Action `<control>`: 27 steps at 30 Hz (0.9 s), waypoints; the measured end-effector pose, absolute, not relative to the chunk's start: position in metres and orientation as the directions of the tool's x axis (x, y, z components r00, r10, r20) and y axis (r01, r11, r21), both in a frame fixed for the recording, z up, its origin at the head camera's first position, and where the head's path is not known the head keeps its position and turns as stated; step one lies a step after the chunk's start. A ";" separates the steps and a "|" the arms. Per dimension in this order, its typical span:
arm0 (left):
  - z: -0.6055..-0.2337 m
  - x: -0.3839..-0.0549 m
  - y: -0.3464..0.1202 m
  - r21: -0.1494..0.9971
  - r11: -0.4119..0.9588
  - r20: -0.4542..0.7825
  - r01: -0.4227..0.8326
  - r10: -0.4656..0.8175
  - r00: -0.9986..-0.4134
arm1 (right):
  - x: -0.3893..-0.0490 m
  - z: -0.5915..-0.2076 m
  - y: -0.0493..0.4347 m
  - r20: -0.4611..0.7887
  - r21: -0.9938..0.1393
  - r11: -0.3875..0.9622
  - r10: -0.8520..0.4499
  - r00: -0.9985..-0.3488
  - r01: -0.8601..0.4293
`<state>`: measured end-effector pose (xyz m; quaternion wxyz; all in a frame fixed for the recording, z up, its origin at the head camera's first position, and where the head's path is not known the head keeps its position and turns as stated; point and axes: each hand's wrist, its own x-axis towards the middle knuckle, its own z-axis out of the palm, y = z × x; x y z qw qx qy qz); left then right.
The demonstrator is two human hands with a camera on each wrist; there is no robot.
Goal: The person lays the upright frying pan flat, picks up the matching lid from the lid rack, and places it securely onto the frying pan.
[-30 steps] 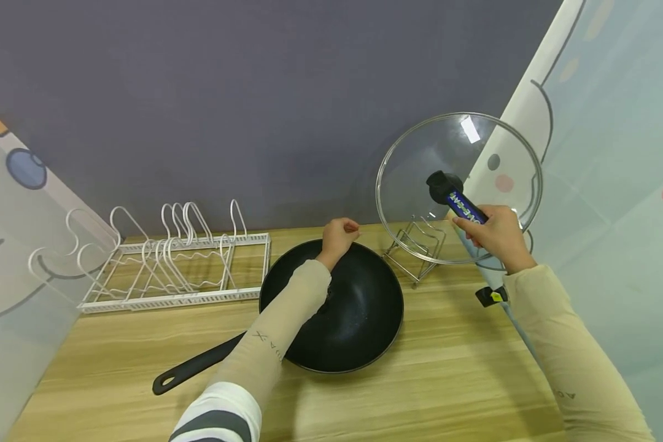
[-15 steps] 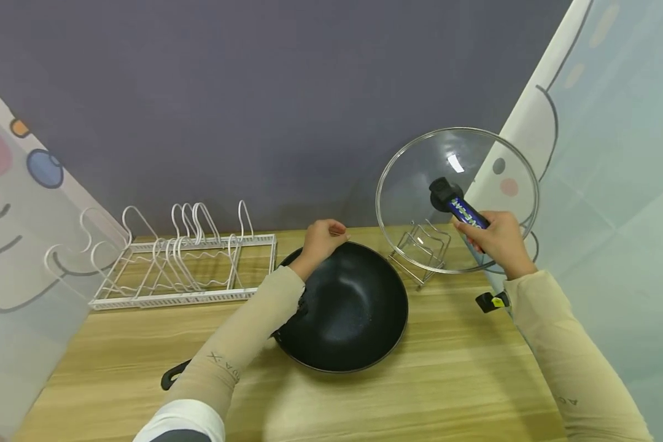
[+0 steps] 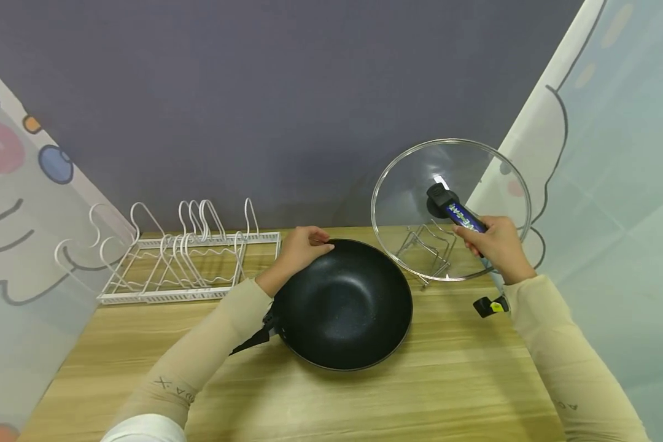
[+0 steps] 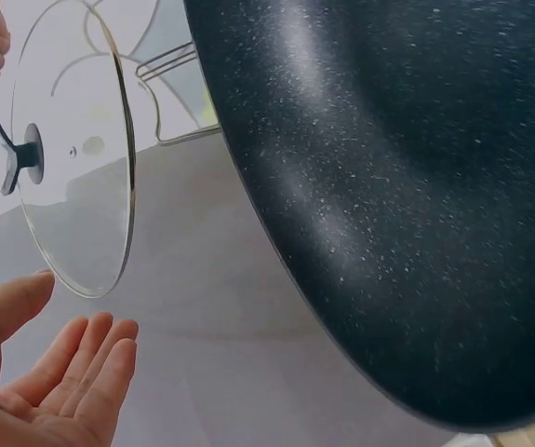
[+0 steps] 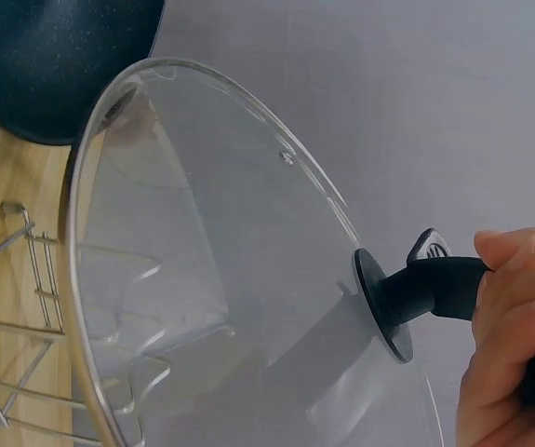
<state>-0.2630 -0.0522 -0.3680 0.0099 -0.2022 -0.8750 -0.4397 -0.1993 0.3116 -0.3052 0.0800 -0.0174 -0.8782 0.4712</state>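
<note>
A black wok (image 3: pixel 348 307) stands on the wooden table, its long handle pointing to the lower left and partly hidden under the left forearm. My left hand (image 3: pixel 301 248) hovers at the wok's upper left rim, holding nothing; the left wrist view shows its fingers (image 4: pixel 100 372) loosely extended, with the thumb apart from them. To the right, my right hand (image 3: pixel 497 242) grips the black handle (image 3: pixel 464 218) of a large glass lid (image 3: pixel 403 184). The lid is raised and tilted up on edge, its lower rim overlapping a small wire rack (image 5: pixel 25 326) behind it.
A white wire dish rack (image 3: pixel 188 296) with several upright loops stands at the back left. Behind the table rises a grey wall (image 3: pixel 309 123), and cartoon-printed panels (image 3: pixel 630 184) close in both sides. A small black and yellow piece (image 3: pixel 488 306) shows beside the right wrist.
My left hand has moved left, from over the wok's far rim to its upper left, and its fingers have loosened. The lid has come slightly down and left in view, still in the right hand.
</note>
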 end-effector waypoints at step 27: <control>-0.375 -0.203 -0.146 0.710 0.629 0.057 0.315 0.395 -0.917 | -0.196 -0.314 0.294 0.039 -0.880 0.475 0.068 -0.997 -0.002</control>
